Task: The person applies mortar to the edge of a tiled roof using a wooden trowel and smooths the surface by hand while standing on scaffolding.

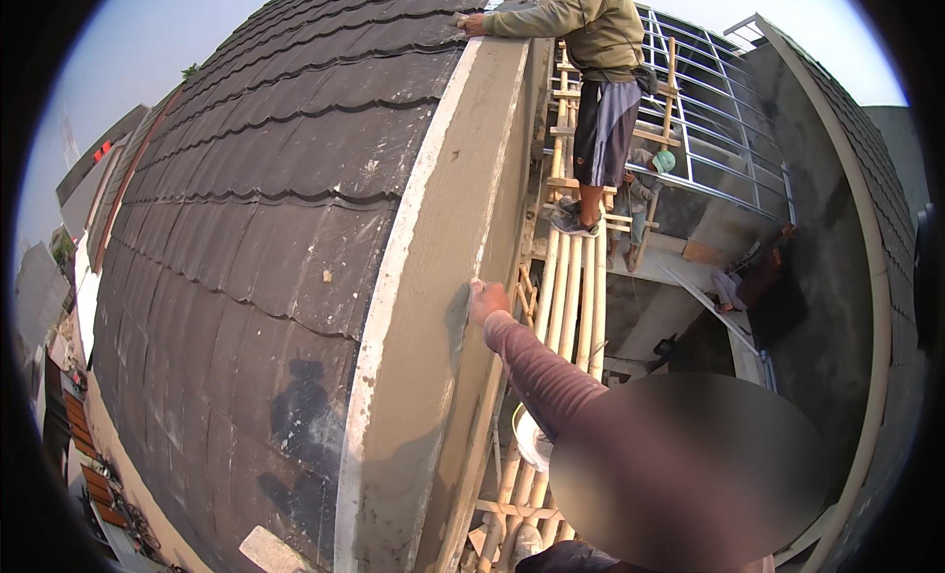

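From the lower right my right arm in a maroon sleeve stretches over to a mortar-covered ledge point(448, 219). My right hand point(488, 302) is closed at the ledge's outer edge. Its fingers are turned away, so anything small inside them is hidden. The grey plaster on the ledge looks damp, with darker patches beside my hand and lower down. A pale strip point(379, 327) borders it along the dark roof tiles point(226, 248). Below my forearm a white bucket point(532, 437) rests on the bamboo poles. My left hand is out of view.
A co-worker point(600, 31) stands on the bamboo scaffold point(574, 287), one hand on the ledge's far end. Another person in a green helmet point(663, 161) is lower down. A deep drop lies right of the poles. A pale block point(274, 551) sits on the tiles.
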Demonstrator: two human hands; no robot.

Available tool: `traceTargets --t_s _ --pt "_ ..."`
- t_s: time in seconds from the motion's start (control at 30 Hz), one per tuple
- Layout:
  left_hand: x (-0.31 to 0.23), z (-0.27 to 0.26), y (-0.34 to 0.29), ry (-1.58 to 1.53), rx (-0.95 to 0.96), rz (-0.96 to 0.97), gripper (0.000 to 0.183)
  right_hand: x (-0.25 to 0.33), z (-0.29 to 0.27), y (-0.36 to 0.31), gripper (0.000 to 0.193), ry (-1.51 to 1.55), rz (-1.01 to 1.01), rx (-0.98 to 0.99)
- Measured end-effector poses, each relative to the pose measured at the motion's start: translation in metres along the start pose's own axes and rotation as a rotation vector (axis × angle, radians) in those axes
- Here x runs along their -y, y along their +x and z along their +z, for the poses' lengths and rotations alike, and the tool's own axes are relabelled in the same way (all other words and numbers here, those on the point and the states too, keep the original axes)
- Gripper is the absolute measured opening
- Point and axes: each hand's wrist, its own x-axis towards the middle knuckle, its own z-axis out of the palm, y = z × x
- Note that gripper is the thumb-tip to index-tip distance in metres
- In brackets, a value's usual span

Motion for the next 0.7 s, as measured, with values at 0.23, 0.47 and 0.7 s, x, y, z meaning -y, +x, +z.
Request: traceTargets --t_s 0.23,0.47,0.7 --pt "0.010 -0.010 -0.006 -0.122 0.084 -0.037 0.055 -0.069 -0.022 0.044 0.050 0.184 -0.094 -0.051" --pt "0.011 -0.050 -0.013 -0.195 0.078 -0.024 0.055 -0.111 -0.027 -0.214 0.044 0.201 -0.234 -0.149" --pt "0.010 -0.113 -0.021 -0.279 0.019 -0.024 0.056 -0.065 -0.037 -0.469 0.051 0.077 -0.350 0.603"
